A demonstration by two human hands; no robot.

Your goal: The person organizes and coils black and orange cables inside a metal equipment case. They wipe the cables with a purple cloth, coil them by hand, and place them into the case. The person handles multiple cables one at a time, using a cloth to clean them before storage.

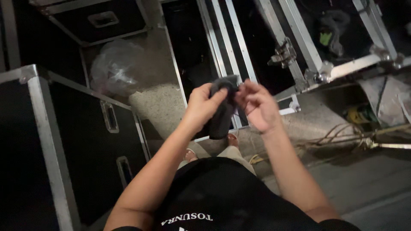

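Both hands were up in front of the person's chest, and between them hung a dark grey cloth pouch [222, 109], soft and limp, its lower end drooping down past the wrists. The left hand [203, 105] had its fingers curled over the upper left side of the pouch, thumb pressed into the fabric, clamped firmly on it. The right hand [256, 105] met it from the other side, its fingertips [243, 87] pinching the top edge of the pouch, the remaining fingers loosely bent behind. So the pouch was held in mid-air by both hands, at its top, clear of everything below.

Down beneath, the person stood in sandals on a speckled grey floor [158, 105]. To the left sat a big black flight case [81, 141] with silver metal edging and recessed handles on its side. Another black case [100, 19] lay further off at the top left, and just beside it a crumpled clear plastic bag [113, 66] rested on the floor. Straight ahead, open case lids with aluminium rails [231, 38] leaned in a row, a butterfly latch [282, 53] catching the light. Off to the right, thin cables [338, 137] trailed across the ground near a metal rod [391, 145].
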